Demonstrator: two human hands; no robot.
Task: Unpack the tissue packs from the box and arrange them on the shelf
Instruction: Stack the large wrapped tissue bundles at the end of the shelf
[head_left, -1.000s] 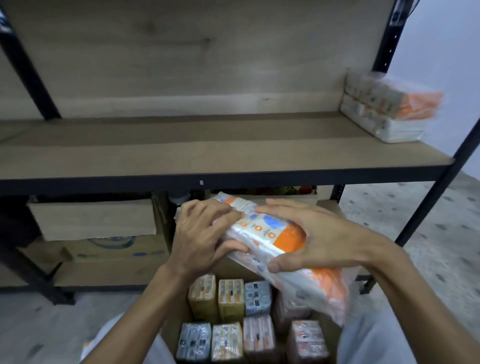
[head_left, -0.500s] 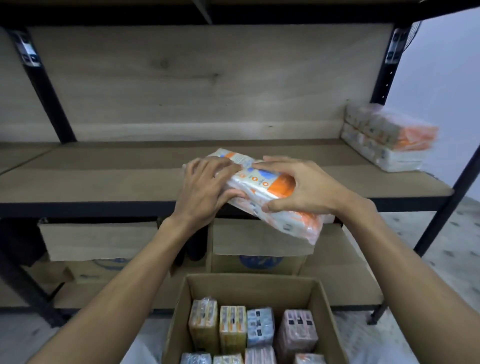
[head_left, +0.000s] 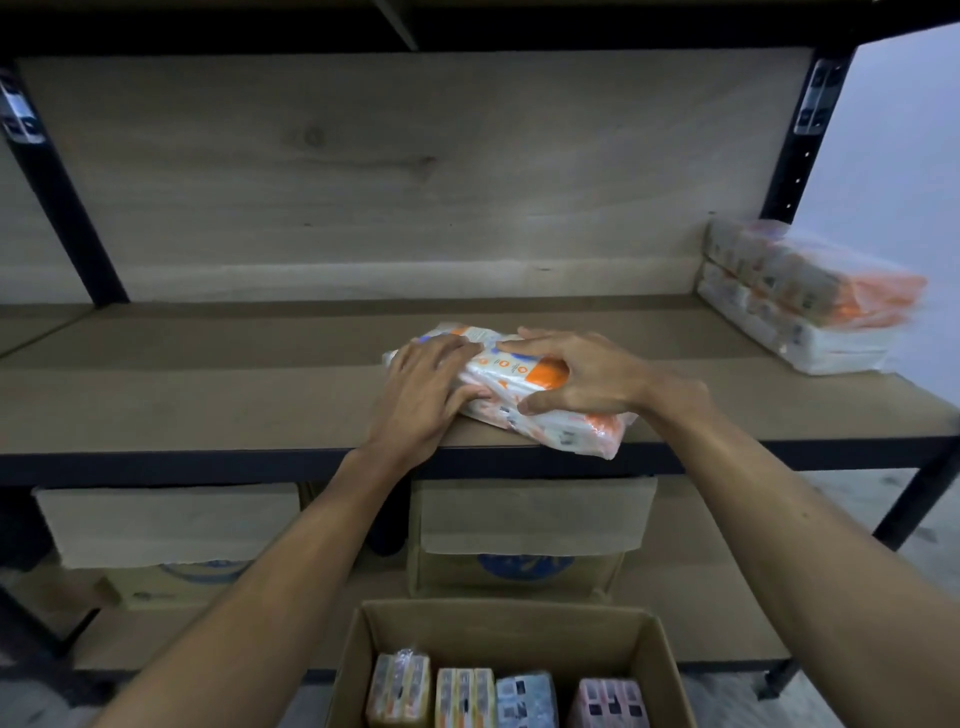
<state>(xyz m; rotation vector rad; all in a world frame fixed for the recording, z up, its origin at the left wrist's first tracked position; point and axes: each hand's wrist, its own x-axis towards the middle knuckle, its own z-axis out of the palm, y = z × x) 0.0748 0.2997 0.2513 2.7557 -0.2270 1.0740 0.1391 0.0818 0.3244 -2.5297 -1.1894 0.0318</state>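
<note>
No legible wording anywhere. Orange ring-shaped marks on the tissue pack (head_left: 506, 382), too blurred to read. Blue oval logos on two cardboard boxes (head_left: 524, 519) beneath the shelf (head_left: 208, 395), lettering smeared. Dark label patches on packs (head_left: 524, 699) in the open box (head_left: 509, 629), unreadable.

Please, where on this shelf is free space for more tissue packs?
Free: the wide shelf board from the left post to the left hand, and the gap between the right hand and the stacked packs at the right end. Crowded: the middle, where both hands hold the tissue pack.
</note>
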